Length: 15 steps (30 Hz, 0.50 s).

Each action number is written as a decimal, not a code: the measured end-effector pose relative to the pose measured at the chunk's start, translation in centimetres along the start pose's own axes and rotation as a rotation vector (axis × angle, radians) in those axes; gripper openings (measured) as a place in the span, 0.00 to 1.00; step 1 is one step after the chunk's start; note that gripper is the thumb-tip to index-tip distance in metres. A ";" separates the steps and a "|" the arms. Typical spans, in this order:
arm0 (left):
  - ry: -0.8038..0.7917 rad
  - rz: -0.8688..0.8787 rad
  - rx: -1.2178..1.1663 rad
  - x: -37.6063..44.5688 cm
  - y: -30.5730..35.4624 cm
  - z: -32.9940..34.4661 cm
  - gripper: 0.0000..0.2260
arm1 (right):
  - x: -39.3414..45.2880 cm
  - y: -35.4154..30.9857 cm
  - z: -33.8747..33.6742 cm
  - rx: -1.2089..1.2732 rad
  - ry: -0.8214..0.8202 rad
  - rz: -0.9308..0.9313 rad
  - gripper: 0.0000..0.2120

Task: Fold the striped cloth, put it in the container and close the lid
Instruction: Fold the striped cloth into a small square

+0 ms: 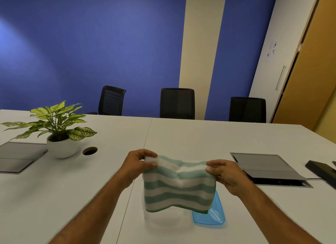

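The striped cloth, green and white, hangs folded in the air above the table. My left hand pinches its upper left corner and my right hand pinches its upper right corner. A clear container stands on the table right below the cloth, blurred and partly hidden by it. The blue lid lies flat on the table beside the container, to its right, with the cloth covering its far part.
A potted plant in a white bowl stands at the left, next to a round cable hole. Grey floor-box flaps lie at right and left. A black device sits at the far right. Three chairs stand behind the white table.
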State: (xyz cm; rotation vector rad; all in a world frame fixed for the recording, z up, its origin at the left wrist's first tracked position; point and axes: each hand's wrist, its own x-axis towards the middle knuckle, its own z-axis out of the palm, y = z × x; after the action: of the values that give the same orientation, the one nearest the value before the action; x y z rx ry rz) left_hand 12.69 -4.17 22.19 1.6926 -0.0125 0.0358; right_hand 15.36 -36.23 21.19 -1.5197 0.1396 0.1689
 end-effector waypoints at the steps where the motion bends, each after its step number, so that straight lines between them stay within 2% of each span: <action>1: 0.037 -0.002 0.024 0.0 -0.1 0.1 0.11 | 0.0 0.1 0.1 -0.014 0.038 -0.019 0.12; 4: 0.146 -0.017 0.057 0.3 -0.5 0.2 0.12 | 0.1 0.3 0.3 -0.051 0.108 -0.107 0.13; 8: 0.268 -0.011 0.136 0.7 -0.6 0.1 0.17 | 0.0 0.3 0.4 -0.036 0.082 -0.180 0.07; 10: 0.270 0.006 0.156 0.8 -0.7 0.0 0.17 | 0.0 0.3 0.3 -0.048 0.081 -0.203 0.06; 15: 0.202 0.025 0.086 0.9 -0.8 -0.2 0.11 | 0.4 0.2 0.0 -0.136 0.117 -0.274 0.08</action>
State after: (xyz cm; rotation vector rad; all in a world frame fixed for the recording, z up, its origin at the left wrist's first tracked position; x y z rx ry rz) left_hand 13.65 -3.87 21.46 1.7683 0.1209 0.2290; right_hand 15.68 -36.19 20.95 -1.6672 0.0117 -0.1324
